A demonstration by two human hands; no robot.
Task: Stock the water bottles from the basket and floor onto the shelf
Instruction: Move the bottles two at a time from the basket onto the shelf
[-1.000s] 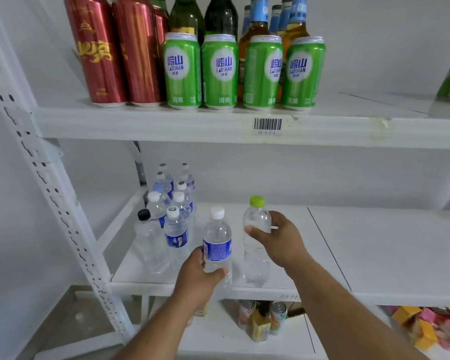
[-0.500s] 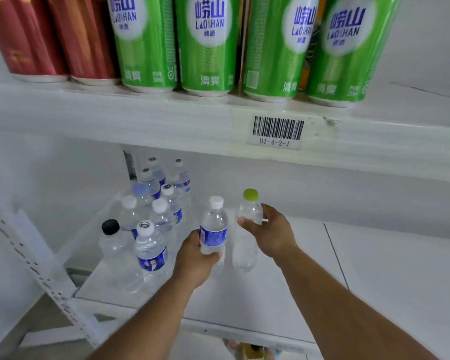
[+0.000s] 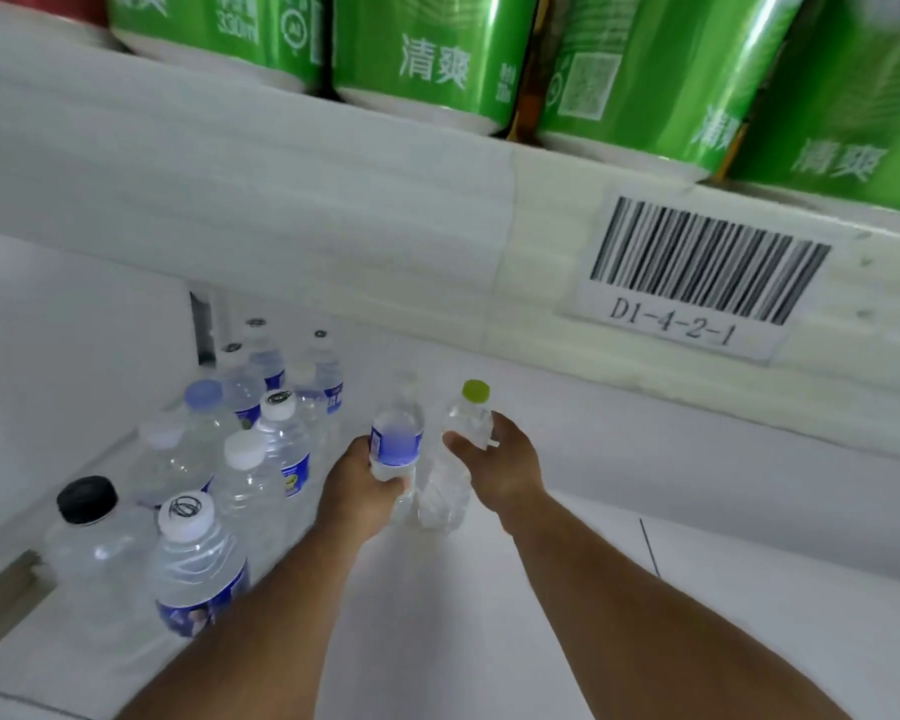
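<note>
a cluster of water bottles (image 3: pixel 250 454) is standing at the white shelf's (image 3: pixel 489 615) left end. beside it the left hand (image 3: pixel 365 491) is gripping a blue-labelled bottle (image 3: pixel 397 439); the right hand (image 3: pixel 500 465) is gripping a green-capped bottle (image 3: pixel 466 423), both over the shelf, below green cans (image 3: pixel 427 54).

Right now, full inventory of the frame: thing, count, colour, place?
Green aluminium cans: four visible, upper shelf.
White barcode label: one, reads D1-4-2-1, upper shelf's front edge.
White metal shelf: one, lower, bears the bottles.
Clear plastic water bottles: about ten, mostly white caps, clustered on the shelf's left.
Black-capped clear bottle: one, front left.
Blue-labelled clear bottle: one, in left grip.
Green-capped clear bottle: one, in right grip.
Left hand; right hand: mid-frame.
</note>
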